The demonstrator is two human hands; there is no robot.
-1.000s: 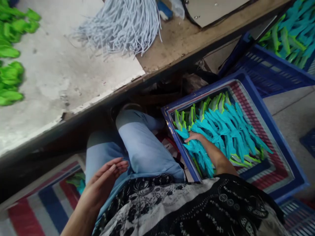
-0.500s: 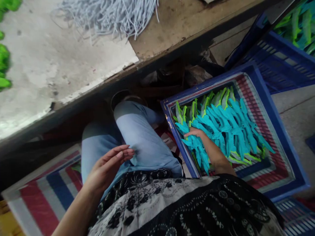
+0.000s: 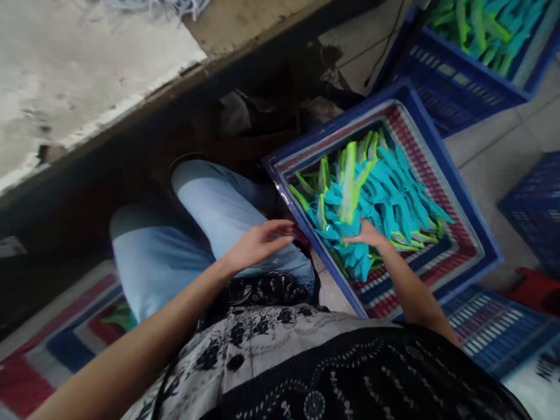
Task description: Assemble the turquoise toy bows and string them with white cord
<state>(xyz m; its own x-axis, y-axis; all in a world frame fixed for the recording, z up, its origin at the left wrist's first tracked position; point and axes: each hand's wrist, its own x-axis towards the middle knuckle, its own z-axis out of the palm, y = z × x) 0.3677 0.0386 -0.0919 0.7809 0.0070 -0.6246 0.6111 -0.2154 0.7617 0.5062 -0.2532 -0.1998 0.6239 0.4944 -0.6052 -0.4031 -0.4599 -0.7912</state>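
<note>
Right hand (image 3: pixel 366 234) grips a blurred green-teal piece (image 3: pixel 349 182), lifted over the teal pile (image 3: pixel 394 198) in the blue crate (image 3: pixel 476 233). Left hand (image 3: pixel 258 245) flat, fingers loosely extended, over the thigh (image 3: pixel 210 210).

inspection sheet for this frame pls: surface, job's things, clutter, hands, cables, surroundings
Surface: grey worktable, worn, chipped at its edge.
Job's things: teal and lime pieces piled in a blue crate lined with striped woven sheet; one piece lifted, blurred.
Clutter: dark bags under the table.
Hands: right hand on the pile, grasp unclear; left hand open over the lap.
Cables: pale cords at the table's top edge.
Surroundings: second filled crate, empty crates, tiled floor.
</note>
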